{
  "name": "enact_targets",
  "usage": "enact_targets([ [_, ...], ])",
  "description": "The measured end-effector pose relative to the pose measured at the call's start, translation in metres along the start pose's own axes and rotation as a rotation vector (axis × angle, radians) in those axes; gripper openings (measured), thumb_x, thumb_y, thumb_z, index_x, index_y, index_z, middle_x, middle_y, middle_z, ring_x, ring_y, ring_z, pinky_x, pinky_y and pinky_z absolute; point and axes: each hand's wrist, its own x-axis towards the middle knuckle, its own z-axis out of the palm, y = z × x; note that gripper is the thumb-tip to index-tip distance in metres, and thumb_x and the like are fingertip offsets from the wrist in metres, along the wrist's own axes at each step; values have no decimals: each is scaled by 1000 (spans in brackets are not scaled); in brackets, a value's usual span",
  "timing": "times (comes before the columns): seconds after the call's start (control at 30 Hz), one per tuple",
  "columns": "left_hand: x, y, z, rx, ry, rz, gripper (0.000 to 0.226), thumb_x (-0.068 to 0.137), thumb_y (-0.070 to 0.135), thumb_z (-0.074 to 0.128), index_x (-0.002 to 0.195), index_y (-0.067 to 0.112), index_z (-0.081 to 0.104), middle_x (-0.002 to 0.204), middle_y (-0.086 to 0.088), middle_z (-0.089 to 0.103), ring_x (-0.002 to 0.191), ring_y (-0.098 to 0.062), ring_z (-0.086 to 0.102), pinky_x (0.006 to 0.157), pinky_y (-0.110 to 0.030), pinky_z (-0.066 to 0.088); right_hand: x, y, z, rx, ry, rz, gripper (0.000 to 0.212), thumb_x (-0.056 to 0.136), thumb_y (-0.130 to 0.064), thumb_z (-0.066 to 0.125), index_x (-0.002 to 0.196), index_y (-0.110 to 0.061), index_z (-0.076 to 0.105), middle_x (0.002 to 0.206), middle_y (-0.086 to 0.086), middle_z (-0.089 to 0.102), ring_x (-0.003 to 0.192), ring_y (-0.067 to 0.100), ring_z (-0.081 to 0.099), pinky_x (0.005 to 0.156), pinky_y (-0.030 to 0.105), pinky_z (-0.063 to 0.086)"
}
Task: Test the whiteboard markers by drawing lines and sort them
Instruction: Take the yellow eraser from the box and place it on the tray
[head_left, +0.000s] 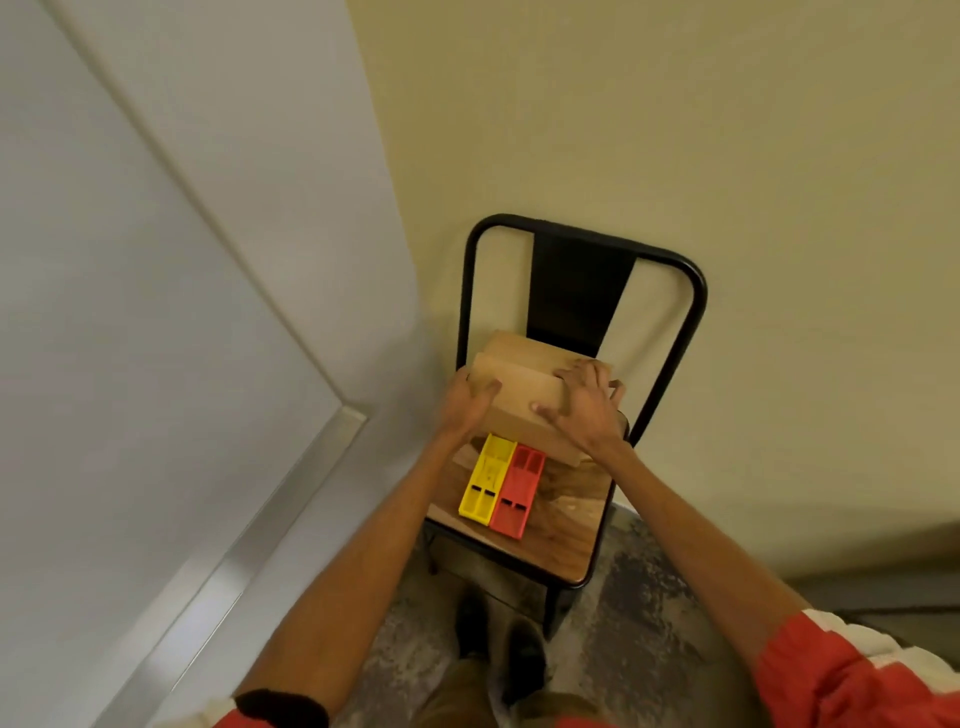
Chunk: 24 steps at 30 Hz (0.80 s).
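Head view, looking down. Both hands are on a cardboard box (519, 397) that sits at the back of a chair seat (566, 519). The left hand (467, 410) clamps the box's left end, with the thumb pressed on the near face and the other fingers hidden round the far side. The right hand (584, 408) is draped over the right top corner, fingers spread and curled onto the lid and thumb on the near face. So both sets of fingers are holding the box, one at each end. That two-ended grip looks meant to steady it for opening or shifting.

Just below the fingers, toward the person, a yellow tray (485, 478) and a red tray (517, 491) lie side by side and touching, their far ends tucked against the box. Both show bare compartments with nothing in them. Two colours suggests one for working markers and one for duds, ready for sorting.

No markers are on show anywhere. My guess is they're inside the box, though its contents can't be seen. The whiteboard (130, 312) stands well to the left of the left fingers, its surface unmarked as far as this view shows. No testing or sorting has started.
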Motion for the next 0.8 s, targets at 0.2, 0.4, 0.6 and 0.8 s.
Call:
enact_targets([
  [0.2,17,-15,5,-103,23,41,37,101,40,48,101,5,61,95,-7,62,91,-24,60,71,-29,44,-3,-5,-3,40,53,1,65,74,-57,75,127,-23,58,134,1,47,131,20,32,95,33,16],
  [0.4,20,-16,-12,-269,216,7,36,105,38,43,104,8,62,96,-5,64,86,-14,59,70,-22,44,-12,-19,-13,18,98,-60,43,81,-44,73,117,-25,60,121,-3,61,119,18,47,95,34,17],
  [0.6,14,-25,-34,-254,198,83,41,106,25,45,95,-1,75,87,-8,72,81,-9,66,68,-1,42,-37,-32,-21,179,134,-108,41,101,-54,36,112,-28,66,93,-6,72,83,10,64,82,34,48],
  [0.8,-2,-56,-47,66,-19,227,16,97,17,62,104,8,74,96,-1,72,94,-19,68,83,-29,54,-57,-21,-3,180,-29,-191,19,97,-33,52,99,-25,69,93,-8,71,79,10,64,74,31,52],
])
